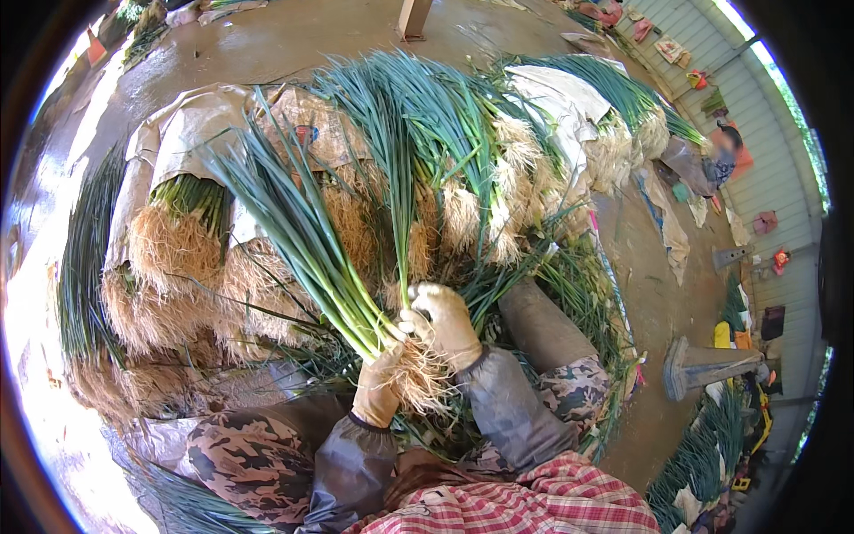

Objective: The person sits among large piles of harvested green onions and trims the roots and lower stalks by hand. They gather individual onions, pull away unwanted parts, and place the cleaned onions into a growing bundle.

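Note:
My left hand (377,389), in a pale glove, is closed round the lower stems of a bunch of green onions (325,267). The bunch leans up and to the left, and its tan roots (422,374) hang out between my two hands. Just right of it my right hand (447,325), gloved too, has its fingers closed at the base of another green onion (405,240) whose long leaves stand almost straight up. Its fingertips are close to the roots of the left bunch; the exact grip is partly hidden.
A long heap of green onions (445,116) lies ahead, roots toward me, partly under a white sack (560,107) and tan sacks (200,133). Loose leaves (578,294) surround my knees. At the right are a grey stool-like object (712,365), more green onions (707,454) and another person (712,165).

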`<action>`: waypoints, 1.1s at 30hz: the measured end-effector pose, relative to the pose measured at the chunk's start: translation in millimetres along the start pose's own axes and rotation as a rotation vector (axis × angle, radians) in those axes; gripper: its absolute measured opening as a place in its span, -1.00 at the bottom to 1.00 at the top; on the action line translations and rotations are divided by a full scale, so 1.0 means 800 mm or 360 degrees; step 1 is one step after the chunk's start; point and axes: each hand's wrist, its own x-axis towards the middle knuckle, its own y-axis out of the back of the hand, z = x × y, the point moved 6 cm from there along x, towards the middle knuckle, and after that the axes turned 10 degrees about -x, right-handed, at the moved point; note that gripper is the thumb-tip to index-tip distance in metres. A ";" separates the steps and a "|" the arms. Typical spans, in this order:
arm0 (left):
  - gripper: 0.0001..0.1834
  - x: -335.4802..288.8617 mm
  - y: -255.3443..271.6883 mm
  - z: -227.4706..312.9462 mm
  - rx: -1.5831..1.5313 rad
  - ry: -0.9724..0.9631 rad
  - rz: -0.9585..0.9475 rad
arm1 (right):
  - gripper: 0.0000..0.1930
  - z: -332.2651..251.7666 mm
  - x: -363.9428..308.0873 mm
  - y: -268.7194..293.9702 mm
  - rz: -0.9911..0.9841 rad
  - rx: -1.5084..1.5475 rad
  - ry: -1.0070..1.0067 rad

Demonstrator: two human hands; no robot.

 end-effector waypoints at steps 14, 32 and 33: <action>-0.59 -0.001 0.004 -0.030 -0.0176 0.0225 -0.0071 | -0.70 0.024 -0.026 -0.043 -0.0543 0.1730 -0.1325; -0.46 -0.014 -0.039 -0.028 -0.0485 0.0284 -0.0218 | -0.78 0.040 -0.031 0.015 0.0065 0.0742 -0.0960; -0.48 -0.010 -0.029 -0.032 -0.0333 0.0256 -0.0139 | -0.76 0.037 -0.031 0.028 0.0003 0.0331 -0.0910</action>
